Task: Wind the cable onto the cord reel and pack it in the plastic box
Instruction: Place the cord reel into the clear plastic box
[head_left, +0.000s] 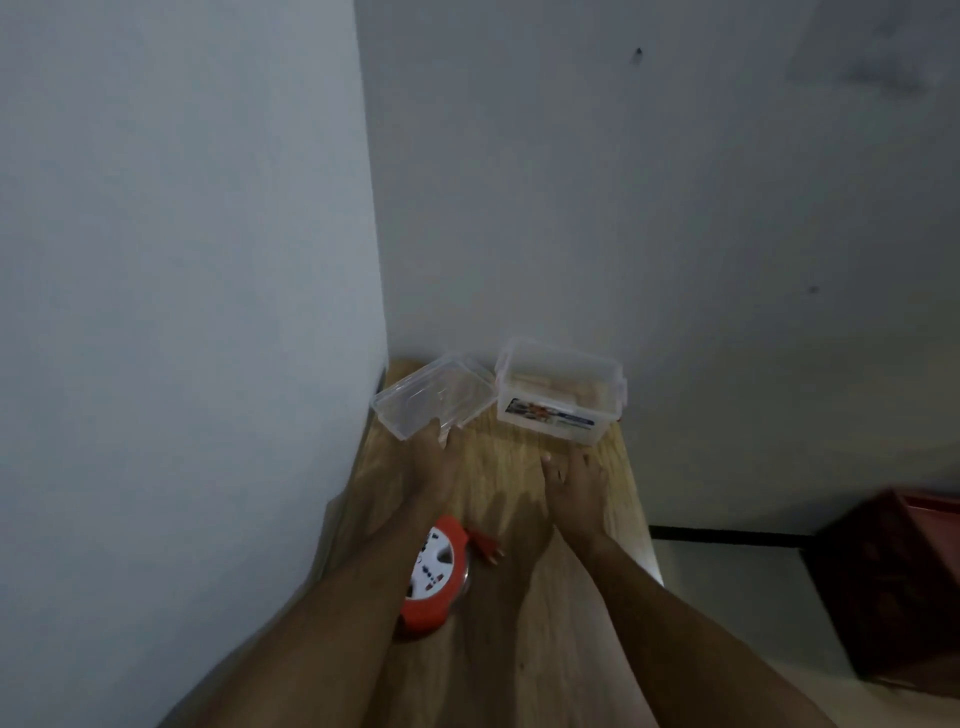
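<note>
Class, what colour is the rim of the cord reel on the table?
Orange-red, around a white face; the cord reel shows best in the head view.

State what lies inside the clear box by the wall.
Pale wooden-looking blocks show through the box walls. The label hides its lower front; the bottom cannot be seen.

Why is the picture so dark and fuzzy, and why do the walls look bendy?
Head view: the room is dim, so the table and red cord reel look soft and grainy; both arms cast shadows on the wood; the wide lens curves the wall edges.

Clear glossy plastic box (558, 410); table (519, 478) seemingly matt wood.
</note>
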